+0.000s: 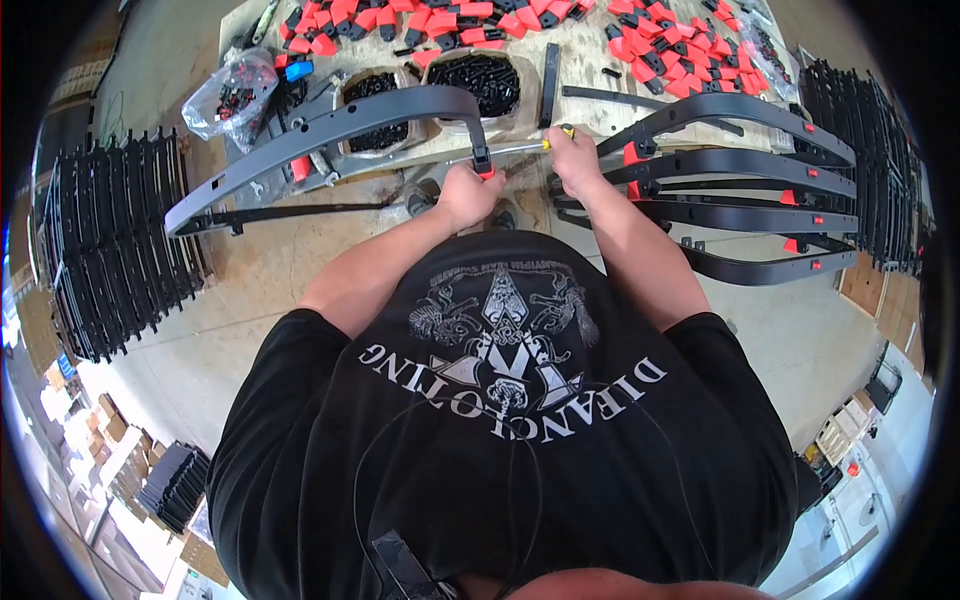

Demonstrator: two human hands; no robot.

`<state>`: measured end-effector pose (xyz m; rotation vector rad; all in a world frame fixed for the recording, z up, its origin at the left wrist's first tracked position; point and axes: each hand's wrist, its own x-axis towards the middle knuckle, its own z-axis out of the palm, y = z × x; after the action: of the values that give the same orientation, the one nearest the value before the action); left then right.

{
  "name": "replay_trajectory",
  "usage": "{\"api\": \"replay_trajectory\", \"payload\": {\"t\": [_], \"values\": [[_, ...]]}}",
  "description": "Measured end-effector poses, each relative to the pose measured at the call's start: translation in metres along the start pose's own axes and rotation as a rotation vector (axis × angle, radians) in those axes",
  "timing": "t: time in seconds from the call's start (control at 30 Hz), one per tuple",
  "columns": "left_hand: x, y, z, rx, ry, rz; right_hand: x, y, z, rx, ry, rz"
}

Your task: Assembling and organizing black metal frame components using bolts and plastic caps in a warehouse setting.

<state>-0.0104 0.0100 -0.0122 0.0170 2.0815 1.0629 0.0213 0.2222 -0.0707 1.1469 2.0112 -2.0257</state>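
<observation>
My left hand (pixel 468 197) is closed around the end of a curved black metal bar (pixel 330 122), where a small red and black plastic piece (pixel 484 166) sits. From there the bar arches out to the left, past the bench edge. A screwdriver (pixel 520 148) with a yellow and black handle is gripped in my right hand (pixel 574 163). Its shaft points left and reaches the bar's end; whether the tip touches is hidden. Close to my right hand, a short black bar (pixel 550 85) lies on the bench.
Red and black plastic pieces (pixel 665 45) are heaped on the wooden bench (pixel 585 115). Two bags of small black parts (pixel 480 82) stand near its front edge, with a clear plastic bag (pixel 232 95) at left. Curved black frames (pixel 740 165) jut out at right; stacked black bars (pixel 120 235) stand left.
</observation>
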Motion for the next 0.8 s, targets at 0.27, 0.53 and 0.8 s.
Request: {"api": "replay_trajectory", "payload": {"t": [0.27, 0.53, 0.8], "values": [[0.009, -0.026, 0.006, 0.003, 0.042, 0.103, -0.047, -0.045, -0.006, -0.163, 0.040, -0.244], [0.007, -0.032, 0.006, 0.039, 0.081, 0.160, -0.060, -0.047, -0.007, -0.265, 0.097, -0.265], [0.014, -0.028, 0.009, 0.041, 0.053, 0.116, -0.042, -0.041, -0.004, -0.095, 0.034, -0.144]]}}
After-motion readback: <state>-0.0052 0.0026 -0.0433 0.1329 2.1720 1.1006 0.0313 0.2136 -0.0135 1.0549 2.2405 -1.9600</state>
